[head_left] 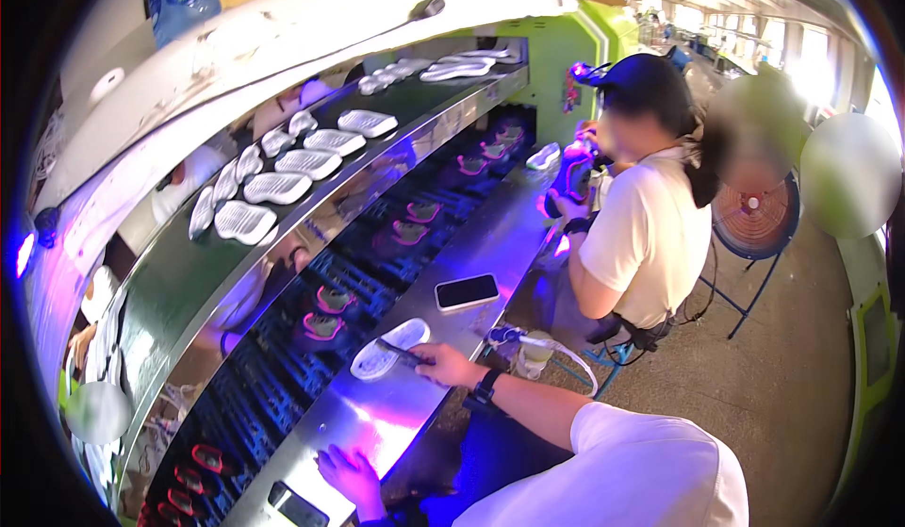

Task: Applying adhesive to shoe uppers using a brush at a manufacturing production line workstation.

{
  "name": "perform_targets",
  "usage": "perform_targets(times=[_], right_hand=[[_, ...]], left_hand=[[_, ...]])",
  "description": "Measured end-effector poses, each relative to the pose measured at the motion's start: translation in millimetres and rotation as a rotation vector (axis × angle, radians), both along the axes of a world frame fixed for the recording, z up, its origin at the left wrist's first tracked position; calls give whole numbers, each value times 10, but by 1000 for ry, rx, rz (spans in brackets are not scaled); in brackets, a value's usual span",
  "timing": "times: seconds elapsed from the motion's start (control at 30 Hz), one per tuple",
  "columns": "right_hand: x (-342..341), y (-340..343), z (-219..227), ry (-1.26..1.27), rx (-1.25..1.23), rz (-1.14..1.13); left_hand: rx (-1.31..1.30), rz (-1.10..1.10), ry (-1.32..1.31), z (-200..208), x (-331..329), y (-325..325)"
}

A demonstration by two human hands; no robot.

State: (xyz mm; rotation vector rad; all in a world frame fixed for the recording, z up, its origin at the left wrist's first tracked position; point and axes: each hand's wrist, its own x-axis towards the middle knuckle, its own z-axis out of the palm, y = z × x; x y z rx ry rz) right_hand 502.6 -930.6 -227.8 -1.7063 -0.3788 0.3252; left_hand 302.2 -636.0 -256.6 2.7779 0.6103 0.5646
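Observation:
My right hand is closed round a slim dark tool, whose kind I cannot make out. Its tip reaches over a white shoe sole that lies on the metal bench. My left hand rests on the bench closer to me, fingers spread and nothing in it. Beside it, toward the bench's near end, lies a dark phone. Another phone, with a white edge, lies beyond the sole.
A conveyor carrying pink-trimmed shoe uppers runs along the bench's left. White soles lie on the green belt shelf above. To the right a co-worker sits holding a shoe. A round fan stands behind them.

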Motion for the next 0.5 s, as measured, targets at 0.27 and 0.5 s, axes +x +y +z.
perform_targets(times=[0.27, 0.5], right_hand=[[-94, -18, 80, 180, 91, -85], [8, -78, 118, 292, 222, -162]], left_hand=[[68, 13, -65, -95, -73, 29], [37, -36, -106, -17, 178, -65]])
